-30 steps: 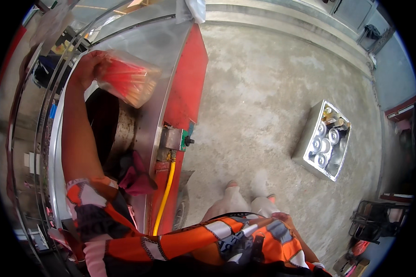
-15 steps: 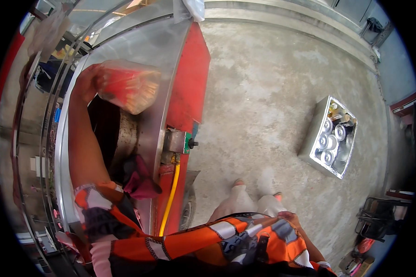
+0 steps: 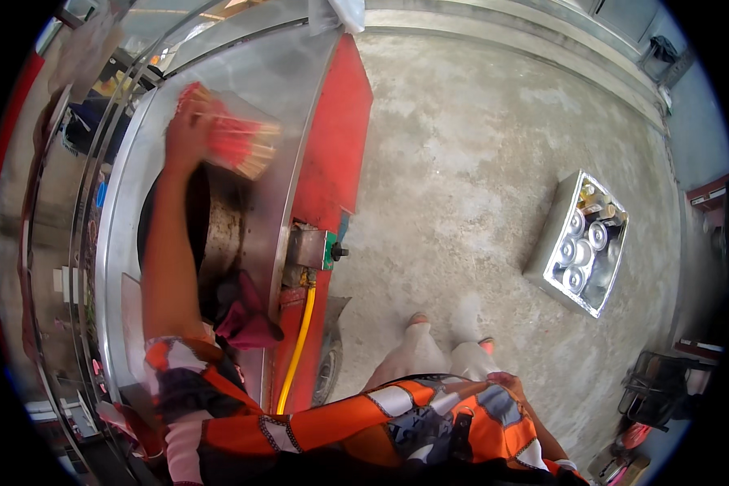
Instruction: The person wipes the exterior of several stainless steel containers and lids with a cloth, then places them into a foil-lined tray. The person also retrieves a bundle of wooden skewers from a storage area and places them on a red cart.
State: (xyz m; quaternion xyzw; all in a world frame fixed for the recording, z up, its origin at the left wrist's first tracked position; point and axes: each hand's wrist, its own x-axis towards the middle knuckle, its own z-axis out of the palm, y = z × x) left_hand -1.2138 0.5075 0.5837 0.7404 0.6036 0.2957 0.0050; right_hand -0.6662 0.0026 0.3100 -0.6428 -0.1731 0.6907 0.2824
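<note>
Head view, looking down on a stainless-steel cart counter (image 3: 178,105) with a red side panel (image 3: 340,154). The left hand (image 3: 188,130) is raised over the far end of the counter, fingers clenched around a clear bag of red sticks (image 3: 236,139), which juts toward the red panel. Directly nearer the person than the bag, a round dark well (image 3: 178,235) is sunk into the counter; a magenta cloth (image 3: 247,312) lies at its near rim. The right hand (image 3: 506,385) hangs low by the hip, well apart from the counter; whether its fingers are curled or loose cannot be told. Likely risks: the blurred, loosely gathered bag may slip or spill sticks into the well, and the forearm crossing the well's rim could brush it, should that be hot.
</note>
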